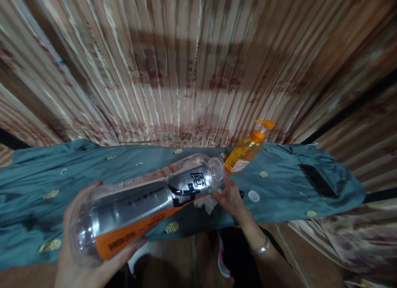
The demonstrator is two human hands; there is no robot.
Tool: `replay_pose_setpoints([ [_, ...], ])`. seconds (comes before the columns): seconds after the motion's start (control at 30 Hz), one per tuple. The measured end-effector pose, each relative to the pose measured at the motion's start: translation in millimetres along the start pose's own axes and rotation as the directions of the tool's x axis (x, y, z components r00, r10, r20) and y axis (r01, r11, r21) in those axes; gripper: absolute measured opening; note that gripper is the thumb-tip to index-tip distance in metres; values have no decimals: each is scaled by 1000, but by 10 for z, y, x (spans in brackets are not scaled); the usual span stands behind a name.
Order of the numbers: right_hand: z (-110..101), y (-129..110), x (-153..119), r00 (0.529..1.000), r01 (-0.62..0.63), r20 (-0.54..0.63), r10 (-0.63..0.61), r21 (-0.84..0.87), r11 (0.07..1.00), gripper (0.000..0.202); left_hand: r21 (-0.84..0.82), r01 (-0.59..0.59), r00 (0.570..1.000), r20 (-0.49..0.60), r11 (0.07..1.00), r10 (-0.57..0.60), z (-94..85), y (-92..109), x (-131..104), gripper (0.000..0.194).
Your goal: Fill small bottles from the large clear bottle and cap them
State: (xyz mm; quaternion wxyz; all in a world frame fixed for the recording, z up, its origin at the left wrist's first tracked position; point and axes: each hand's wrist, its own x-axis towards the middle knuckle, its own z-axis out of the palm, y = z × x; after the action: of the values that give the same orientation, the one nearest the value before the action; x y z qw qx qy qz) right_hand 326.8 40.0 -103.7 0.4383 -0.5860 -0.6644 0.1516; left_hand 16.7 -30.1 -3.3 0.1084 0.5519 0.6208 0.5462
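A large clear plastic bottle [133, 201] with a silver and orange label lies tilted across the view, its neck up to the right. My left hand [89, 246] is wrapped around its base. At the neck, my right hand [231, 199] grips the bottle, with some fingers hidden behind it. No cap shows on the mouth. Crumpled white tissue [206, 204] shows just below the bottle near my right hand; I cannot tell whether the fingers touch it. Right behind the neck stands an orange pump bottle [243, 153] of yellow-orange liquid.
A teal cloth [279, 168] with yellow spots covers the narrow table. On it lie a white round cap [253, 196], a small dark object [242, 193] and a black phone [318, 180]. Patterned curtains [186, 73] hang close behind and at the sides.
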Motion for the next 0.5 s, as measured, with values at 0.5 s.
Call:
replay_pose_setpoints([
  [0.5, 17, 8, -24, 1000, 14, -14, -14, 6, 1000, 63, 104, -152, 987, 60, 983, 146, -90, 10, -7, 108],
])
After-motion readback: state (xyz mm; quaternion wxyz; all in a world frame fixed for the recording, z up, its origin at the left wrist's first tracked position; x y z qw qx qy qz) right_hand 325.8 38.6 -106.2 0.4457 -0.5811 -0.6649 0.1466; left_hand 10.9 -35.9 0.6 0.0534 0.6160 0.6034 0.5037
